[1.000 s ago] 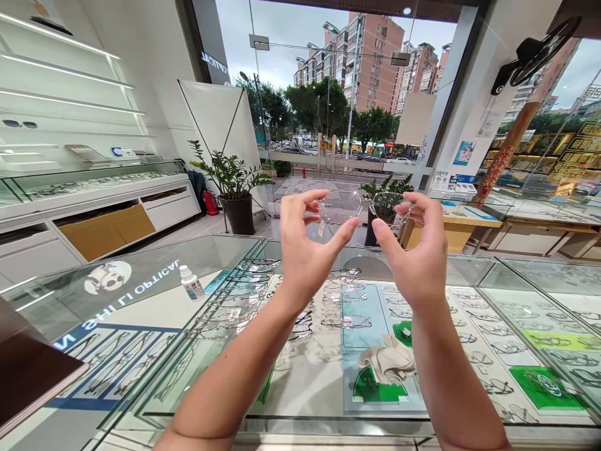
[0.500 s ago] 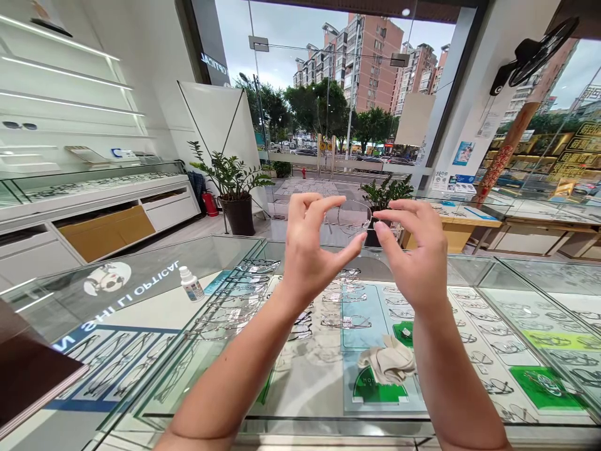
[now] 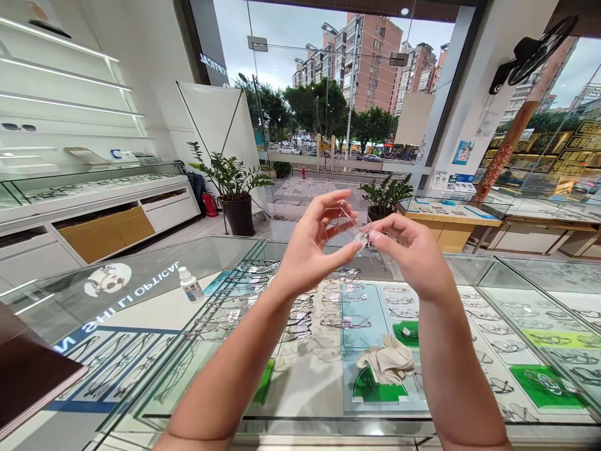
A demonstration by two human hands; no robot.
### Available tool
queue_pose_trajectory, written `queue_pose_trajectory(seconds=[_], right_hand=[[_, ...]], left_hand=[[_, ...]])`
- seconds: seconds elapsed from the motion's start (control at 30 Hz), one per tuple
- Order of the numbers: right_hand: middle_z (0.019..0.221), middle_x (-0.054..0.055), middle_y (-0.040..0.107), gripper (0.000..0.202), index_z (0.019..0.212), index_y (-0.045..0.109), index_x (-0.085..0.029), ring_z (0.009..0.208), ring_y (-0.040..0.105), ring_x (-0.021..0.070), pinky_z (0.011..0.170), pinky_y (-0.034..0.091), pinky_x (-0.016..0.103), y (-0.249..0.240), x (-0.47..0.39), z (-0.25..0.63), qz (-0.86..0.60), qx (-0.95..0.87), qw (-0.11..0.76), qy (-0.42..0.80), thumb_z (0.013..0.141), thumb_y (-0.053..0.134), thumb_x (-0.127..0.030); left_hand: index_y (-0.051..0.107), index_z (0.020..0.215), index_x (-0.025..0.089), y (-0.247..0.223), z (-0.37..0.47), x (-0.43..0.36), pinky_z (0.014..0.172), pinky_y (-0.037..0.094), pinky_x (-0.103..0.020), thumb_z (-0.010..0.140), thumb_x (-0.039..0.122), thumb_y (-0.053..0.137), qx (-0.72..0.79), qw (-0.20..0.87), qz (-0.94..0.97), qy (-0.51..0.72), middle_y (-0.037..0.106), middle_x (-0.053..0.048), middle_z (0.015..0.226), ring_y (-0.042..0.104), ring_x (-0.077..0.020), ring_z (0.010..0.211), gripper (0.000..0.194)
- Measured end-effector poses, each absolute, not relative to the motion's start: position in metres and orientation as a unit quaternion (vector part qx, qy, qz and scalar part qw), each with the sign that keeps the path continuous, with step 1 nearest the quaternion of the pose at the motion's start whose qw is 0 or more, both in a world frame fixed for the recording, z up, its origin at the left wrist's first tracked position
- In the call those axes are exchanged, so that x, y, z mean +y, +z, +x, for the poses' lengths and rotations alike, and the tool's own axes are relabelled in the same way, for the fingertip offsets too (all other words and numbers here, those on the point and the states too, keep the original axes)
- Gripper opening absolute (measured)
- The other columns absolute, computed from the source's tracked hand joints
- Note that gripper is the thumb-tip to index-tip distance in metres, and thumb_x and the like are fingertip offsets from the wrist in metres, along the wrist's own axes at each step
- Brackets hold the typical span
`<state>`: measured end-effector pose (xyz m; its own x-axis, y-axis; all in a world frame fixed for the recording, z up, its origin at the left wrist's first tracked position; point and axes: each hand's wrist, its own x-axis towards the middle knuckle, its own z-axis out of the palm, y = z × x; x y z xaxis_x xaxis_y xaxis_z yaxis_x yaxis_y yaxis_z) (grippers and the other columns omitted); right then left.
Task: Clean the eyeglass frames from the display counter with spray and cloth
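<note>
A pair of thin-rimmed eyeglasses (image 3: 362,237) is held up above the glass counter, between my two hands. My left hand (image 3: 312,244) is curled around one side, its thumb reaching to the frame's middle and its fingers bent behind a lens. With thumb and forefinger, my right hand (image 3: 409,250) pinches the frame near its centre, and part of the glasses hangs below these fingertips. My fingers hide some of the frame. Below, on the counter, lies a crumpled beige cloth (image 3: 387,361).
The glass display counter (image 3: 310,421) holds rows of eyeglasses (image 3: 346,321). A small white spray bottle (image 3: 190,285) stands on its left part. A dark brown panel (image 3: 32,369) juts in at lower left. Potted plants (image 3: 237,213) stand beyond, by the glass front.
The glasses have turned from a raised, spread-out pose to a tilted one. My right hand has moved left and slightly down, closer to my left hand, whose fingers have curled in.
</note>
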<state>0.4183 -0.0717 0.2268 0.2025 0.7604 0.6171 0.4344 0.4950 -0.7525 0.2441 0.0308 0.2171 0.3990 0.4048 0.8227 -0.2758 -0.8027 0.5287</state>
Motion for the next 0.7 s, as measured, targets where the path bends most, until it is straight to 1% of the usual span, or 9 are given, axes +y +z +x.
queue_pose_trajectory(seconds=[0.07,0.13,0.23,0.27,0.33,0.4,0.5,0.57,0.7], right_hand=[[0.108,0.006,0.081,0.019,0.092,0.073,-0.024,0.107,0.073,0.0247,0.102,0.054,0.047,0.226,-0.071,0.420,-0.474,-0.605,0.620,0.158,0.091,0.076,-0.043],[0.109,0.007,0.082,0.020,0.092,0.072,-0.024,0.108,0.074,0.0240,0.100,0.056,0.045,0.226,-0.069,0.421,-0.462,-0.589,0.641,0.169,0.092,0.075,-0.044],[0.113,0.007,0.082,0.019,0.093,0.069,-0.025,0.110,0.074,0.0235,0.100,0.057,0.045,0.225,-0.064,0.423,-0.443,-0.556,0.685,0.161,0.092,0.077,-0.043],[0.114,0.007,0.082,0.019,0.094,0.068,-0.026,0.111,0.075,0.0235,0.101,0.058,0.045,0.224,-0.062,0.424,-0.438,-0.545,0.699,0.150,0.091,0.077,-0.042],[0.115,0.006,0.081,0.018,0.095,0.067,-0.026,0.113,0.075,0.0236,0.103,0.058,0.046,0.223,-0.059,0.425,-0.430,-0.533,0.717,0.126,0.091,0.077,-0.041],[0.117,0.006,0.081,0.018,0.097,0.066,-0.027,0.117,0.074,0.0240,0.105,0.058,0.047,0.222,-0.058,0.425,-0.427,-0.536,0.719,0.115,0.093,0.075,-0.042],[0.120,0.006,0.080,0.018,0.100,0.066,-0.028,0.120,0.073,0.0243,0.106,0.057,0.047,0.220,-0.058,0.424,-0.419,-0.543,0.717,0.126,0.093,0.074,-0.042],[0.121,0.005,0.079,0.017,0.099,0.066,-0.028,0.119,0.073,0.0241,0.107,0.057,0.047,0.221,-0.060,0.422,-0.410,-0.547,0.716,0.143,0.092,0.076,-0.041],[0.120,0.005,0.079,0.019,0.095,0.067,-0.028,0.119,0.073,0.0247,0.107,0.057,0.048,0.223,-0.064,0.418,-0.412,-0.552,0.705,0.172,0.090,0.077,-0.044]], left_hand=[[0.053,0.149,0.034,0.218,0.245,0.032,0.096,0.062,-0.040,0.080,0.049,0.087,0.055,0.291,0.772,0.563,0.068,-0.010,0.122,0.069,-0.0239,0.114,0.078],[0.057,0.143,0.033,0.219,0.245,0.034,0.090,0.062,-0.039,0.081,0.051,0.086,0.072,0.304,0.750,0.583,0.069,-0.009,0.117,0.070,-0.0224,0.107,0.072],[0.070,0.115,0.026,0.220,0.244,0.037,0.072,0.059,-0.033,0.087,0.053,0.079,0.107,0.381,0.719,0.571,0.071,-0.006,0.096,0.067,-0.0169,0.081,0.040],[0.071,0.104,0.024,0.220,0.244,0.039,0.066,0.056,-0.032,0.090,0.055,0.076,0.124,0.408,0.721,0.546,0.071,-0.005,0.089,0.064,-0.0152,0.072,0.034],[0.073,0.090,0.021,0.218,0.245,0.041,0.060,0.052,-0.032,0.094,0.063,0.067,0.159,0.458,0.745,0.457,0.073,-0.007,0.081,0.061,-0.0144,0.062,0.043],[0.077,0.092,0.018,0.214,0.248,0.043,0.063,0.054,-0.034,0.095,0.071,0.061,0.183,0.502,0.766,0.358,0.080,-0.012,0.090,0.069,-0.0185,0.067,0.055],[0.080,0.109,0.018,0.206,0.255,0.049,0.078,0.061,-0.041,0.092,0.075,0.062,0.171,0.563,0.746,0.310,0.081,-0.017,0.118,0.078,-0.0296,0.099,0.062],[0.079,0.117,0.020,0.203,0.259,0.054,0.088,0.061,-0.045,0.092,0.076,0.063,0.151,0.603,0.712,0.325,0.078,-0.017,0.130,0.076,-0.0335,0.115,0.063],[0.076,0.121,0.024,0.205,0.259,0.062,0.100,0.058,-0.049,0.093,0.077,0.060,0.133,0.664,0.665,0.317,0.072,-0.015,0.142,0.070,-0.0349,0.129,0.062]])
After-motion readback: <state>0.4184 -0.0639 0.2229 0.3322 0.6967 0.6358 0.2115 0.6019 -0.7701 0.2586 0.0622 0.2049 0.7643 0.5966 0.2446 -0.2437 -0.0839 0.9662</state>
